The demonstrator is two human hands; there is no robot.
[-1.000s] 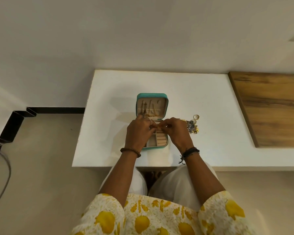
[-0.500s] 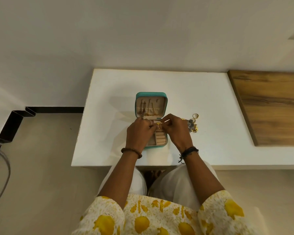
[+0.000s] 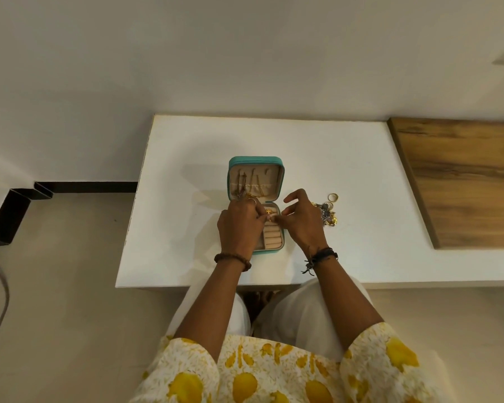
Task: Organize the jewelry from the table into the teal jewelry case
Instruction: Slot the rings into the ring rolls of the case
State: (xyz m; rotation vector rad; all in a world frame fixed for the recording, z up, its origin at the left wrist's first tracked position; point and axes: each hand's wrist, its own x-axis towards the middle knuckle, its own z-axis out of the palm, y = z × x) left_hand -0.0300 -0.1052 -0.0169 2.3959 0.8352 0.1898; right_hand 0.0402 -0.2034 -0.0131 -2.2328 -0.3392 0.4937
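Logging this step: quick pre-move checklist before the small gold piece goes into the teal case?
1. Teal zip jewelry case open, lid up: ok.
2. Small gold jewelry piece over case's lower tray: ok.
3. Left hand pinches it: ok.
4. Right hand fingers relaxed, holding nothing: ok.
5. Beige ring rolls free for a ring: ok; target slot: cannot tell.
6. Loose gold and silver jewelry pile on white table, still unsorted: not ok.

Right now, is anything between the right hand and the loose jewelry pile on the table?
Nothing visible. The right hand sits directly beside the gold and silver jewelry pile on the white table, fingers relaxed.
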